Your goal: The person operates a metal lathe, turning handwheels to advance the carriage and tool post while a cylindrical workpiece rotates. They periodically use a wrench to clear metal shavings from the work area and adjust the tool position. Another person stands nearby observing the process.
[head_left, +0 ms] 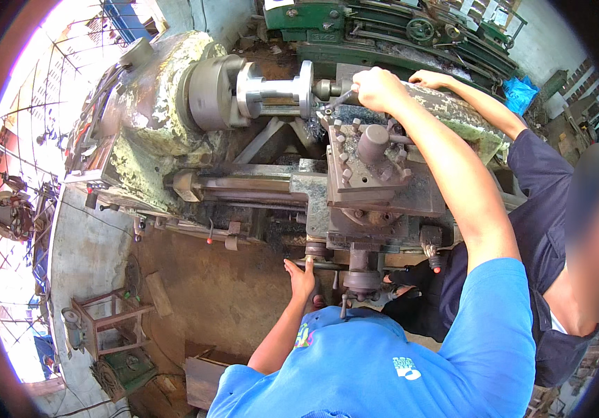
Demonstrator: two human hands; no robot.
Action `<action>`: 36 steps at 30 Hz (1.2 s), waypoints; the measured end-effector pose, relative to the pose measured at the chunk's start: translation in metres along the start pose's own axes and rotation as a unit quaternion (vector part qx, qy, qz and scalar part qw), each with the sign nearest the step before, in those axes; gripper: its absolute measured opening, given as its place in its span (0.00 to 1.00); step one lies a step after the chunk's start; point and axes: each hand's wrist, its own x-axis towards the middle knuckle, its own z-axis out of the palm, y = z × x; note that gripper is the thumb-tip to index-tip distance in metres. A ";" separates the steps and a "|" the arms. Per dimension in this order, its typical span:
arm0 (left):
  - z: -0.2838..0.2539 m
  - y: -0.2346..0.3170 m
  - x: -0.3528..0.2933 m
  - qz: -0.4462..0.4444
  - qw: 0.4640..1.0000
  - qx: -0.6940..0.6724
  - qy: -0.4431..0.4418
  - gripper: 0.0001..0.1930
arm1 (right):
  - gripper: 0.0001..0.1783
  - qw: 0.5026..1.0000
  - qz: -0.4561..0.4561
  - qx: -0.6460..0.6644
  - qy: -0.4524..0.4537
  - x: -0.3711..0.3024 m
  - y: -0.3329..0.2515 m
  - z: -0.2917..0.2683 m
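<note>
White print [405, 368] on blue shirt [355, 362]; right grip [379, 90] round dark rod [340, 101]; left grip [301, 280] spread at handwheel [331, 265].

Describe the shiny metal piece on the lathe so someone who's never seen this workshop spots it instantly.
Find the big lathe with flaking pale paint. Just right of its round grey chuck sits a spool-shaped metal piece, two discs joined by a bar. Its bright silver shine sets it apart from the dull chuck and the dark tool block below right.
</note>
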 end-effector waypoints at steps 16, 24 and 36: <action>-0.001 0.010 0.012 -0.138 0.981 -0.133 -0.023 0.53 | 0.12 0.873 0.156 0.197 0.417 -0.164 0.002 -0.062; 0.014 0.027 0.024 -0.198 0.952 -0.234 0.007 0.33 | 0.13 0.524 0.437 0.637 0.359 -0.332 -0.028 0.060; -0.001 0.017 0.032 -0.209 0.950 -0.230 -0.021 0.27 | 0.10 0.587 0.451 0.658 0.141 -0.325 -0.021 0.107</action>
